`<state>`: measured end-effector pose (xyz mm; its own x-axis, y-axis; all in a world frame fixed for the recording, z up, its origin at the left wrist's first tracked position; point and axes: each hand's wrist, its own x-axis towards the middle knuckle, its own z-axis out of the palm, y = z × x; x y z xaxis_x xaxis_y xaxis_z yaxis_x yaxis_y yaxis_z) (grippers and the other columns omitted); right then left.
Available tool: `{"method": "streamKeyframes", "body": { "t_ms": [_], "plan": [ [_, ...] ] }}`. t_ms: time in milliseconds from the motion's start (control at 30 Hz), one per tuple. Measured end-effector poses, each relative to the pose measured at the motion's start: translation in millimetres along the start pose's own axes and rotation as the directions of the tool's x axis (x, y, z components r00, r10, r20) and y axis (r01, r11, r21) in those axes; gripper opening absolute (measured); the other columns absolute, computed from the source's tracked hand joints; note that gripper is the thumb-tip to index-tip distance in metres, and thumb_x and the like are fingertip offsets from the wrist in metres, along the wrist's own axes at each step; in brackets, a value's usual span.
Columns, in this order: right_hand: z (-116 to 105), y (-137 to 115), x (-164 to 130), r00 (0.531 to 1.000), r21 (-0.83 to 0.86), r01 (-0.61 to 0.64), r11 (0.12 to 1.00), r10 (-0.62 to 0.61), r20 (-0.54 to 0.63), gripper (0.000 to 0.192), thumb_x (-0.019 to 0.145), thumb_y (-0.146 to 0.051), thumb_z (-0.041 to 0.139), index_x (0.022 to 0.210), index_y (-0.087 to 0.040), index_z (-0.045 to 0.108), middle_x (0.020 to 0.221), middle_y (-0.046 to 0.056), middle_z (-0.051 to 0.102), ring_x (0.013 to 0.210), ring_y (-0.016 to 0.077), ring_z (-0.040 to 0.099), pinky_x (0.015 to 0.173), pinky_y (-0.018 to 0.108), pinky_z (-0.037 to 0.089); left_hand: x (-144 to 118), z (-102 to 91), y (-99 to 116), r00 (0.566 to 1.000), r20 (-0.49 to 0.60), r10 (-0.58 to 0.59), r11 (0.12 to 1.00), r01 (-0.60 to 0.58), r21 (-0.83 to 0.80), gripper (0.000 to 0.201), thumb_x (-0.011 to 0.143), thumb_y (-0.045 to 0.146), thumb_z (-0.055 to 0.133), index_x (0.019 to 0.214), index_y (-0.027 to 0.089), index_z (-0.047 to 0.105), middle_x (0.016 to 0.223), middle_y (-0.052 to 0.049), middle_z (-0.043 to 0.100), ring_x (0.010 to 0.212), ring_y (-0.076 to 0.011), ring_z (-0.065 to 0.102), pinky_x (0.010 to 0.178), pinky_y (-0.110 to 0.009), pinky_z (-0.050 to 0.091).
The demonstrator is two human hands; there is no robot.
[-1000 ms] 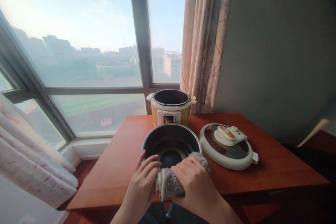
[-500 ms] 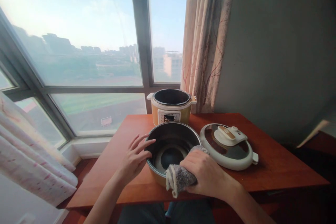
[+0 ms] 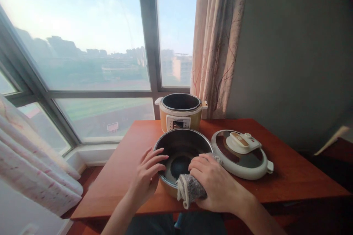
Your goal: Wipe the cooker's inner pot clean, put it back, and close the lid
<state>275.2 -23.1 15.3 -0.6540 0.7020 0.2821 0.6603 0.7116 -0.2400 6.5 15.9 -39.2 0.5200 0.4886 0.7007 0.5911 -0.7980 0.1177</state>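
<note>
A dark-lined inner pot point(image 3: 179, 141) stands on the near part of the table, its inside facing up. My left hand point(image 3: 147, 174) is at its left rim, the spread fingers hooked over the edge into the pot and the rest of the hand outside. On the right front rim, my right hand point(image 3: 212, 181) is closed round a grey, fluffy cloth point(image 3: 190, 189), which is draped over the edge. The hand hides the cloth's middle, and one folded end hangs toward me.
Behind the pot stands a yellow and white electric pressure cooker point(image 3: 180, 115) without its lid. Its round white lid point(image 3: 242, 154) lies to the right on the reddish-brown table point(image 3: 289, 176). A window point(image 3: 96, 44) and curtain point(image 3: 217, 44) are beyond.
My left fingers have reached further over the rim into the pot. My right hand has shifted slightly with the cloth along the rim. The cooker and lid stay put.
</note>
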Motion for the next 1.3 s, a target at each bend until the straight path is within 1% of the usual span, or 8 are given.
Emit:
{"method": "streamKeyframes", "body": {
  "t_ms": [67,167,267,700,833,1000,1133,1300],
  "plan": [
    [1.9,-0.2,1.6,0.999,-0.042,-0.03,0.999,0.032,0.043,0.031,0.07,-0.042,0.07,0.09,-0.021,0.058,0.097,0.003,0.066,0.092,0.0231,0.057,0.087,0.037,0.036,1.6,3.2,28.5,0.999,0.017,0.051,0.998,-0.05,-0.029,0.027,0.083,0.003,0.044,0.089,0.022,0.062,0.106,-0.004,0.074,0.121,-0.021,0.06,0.115,-0.05,0.035],
    [7.0,1.1,2.1,0.995,-0.093,-0.056,0.994,0.063,0.079,0.028,0.07,-0.044,0.068,0.083,-0.022,0.055,0.085,0.001,0.066,0.079,0.0217,0.057,0.073,0.035,0.035,6.9,10.3,62.7,0.999,-0.007,-0.045,0.999,0.045,0.003,0.025,0.084,0.004,0.04,0.091,0.019,0.06,0.091,-0.006,0.073,0.11,-0.0197,0.066,0.113,-0.045,0.04],
    [12.2,2.1,1.7,0.996,-0.11,-0.057,0.992,0.065,0.068,0.028,0.071,-0.045,0.068,0.082,-0.023,0.055,0.084,0.0,0.066,0.079,0.0213,0.059,0.072,0.034,0.034,10.6,13.4,71.3,0.996,-0.027,-0.087,0.995,0.088,0.044,0.024,0.086,0.005,0.04,0.086,0.02,0.059,0.087,-0.005,0.072,0.108,-0.0198,0.066,0.112,-0.045,0.042],
    [9.5,8.2,1.3,0.997,-0.121,-0.022,0.992,0.031,0.073,0.023,0.074,-0.041,0.068,0.083,-0.022,0.058,0.086,0.001,0.068,0.081,0.0208,0.06,0.071,0.032,0.034,7.8,-6.1,2.0,0.996,0.057,0.07,0.987,-0.078,0.143,0.022,0.086,0.009,0.05,0.084,0.025,0.065,0.111,0.001,0.075,0.126,-0.0206,0.058,0.124,-0.053,0.009],
    [0.9,14.9,-2.9,0.996,-0.086,-0.005,0.996,0.013,0.09,0.022,0.073,-0.038,0.069,0.083,-0.022,0.058,0.087,0.001,0.067,0.083,0.0204,0.06,0.073,0.031,0.034,12.7,-11.3,-31.7,0.989,0.133,0.061,0.996,-0.07,0.062,0.023,0.085,0.007,0.048,0.082,0.024,0.063,0.115,0.0,0.074,0.126,-0.0197,0.059,0.122,-0.052,0.02],
    [-2.8,13.5,-4.4,0.995,-0.064,-0.004,0.998,0.01,0.094,0.021,0.073,-0.037,0.07,0.084,-0.022,0.059,0.087,0.001,0.067,0.084,0.0208,0.059,0.074,0.032,0.034,24.2,-5.3,-55.2,0.989,0.143,-0.031,0.986,0.054,-0.158,0.033,0.08,-0.002,0.039,0.072,0.021,0.06,0.116,-0.005,0.073,0.128,-0.0201,0.056,0.103,-0.043,0.049],
    [2.9,9.2,-4.8,0.997,-0.075,-0.045,0.996,0.049,0.053,0.021,0.071,-0.035,0.069,0.083,-0.022,0.057,0.086,0.001,0.065,0.082,0.0211,0.058,0.074,0.033,0.034,27.3,1.1,-52.1,0.988,0.108,-0.107,0.968,0.128,-0.215,0.034,0.071,-0.006,0.036,0.068,0.02,0.057,0.117,-0.007,0.072,0.126,-0.0205,0.057,0.097,-0.039,0.054],
    [9.9,6.6,-5.7,0.997,-0.086,-0.066,0.994,0.068,0.019,0.02,0.07,-0.033,0.068,0.084,-0.023,0.057,0.087,0.001,0.065,0.084,0.022,0.057,0.075,0.034,0.033,13.4,-2.0,-31.7,0.982,0.078,-0.17,0.983,0.174,-0.058,0.033,0.077,-0.002,0.038,0.084,0.021,0.061,0.138,-0.008,0.059,0.136,-0.0238,0.048,0.103,-0.044,0.05]
  ]
}}
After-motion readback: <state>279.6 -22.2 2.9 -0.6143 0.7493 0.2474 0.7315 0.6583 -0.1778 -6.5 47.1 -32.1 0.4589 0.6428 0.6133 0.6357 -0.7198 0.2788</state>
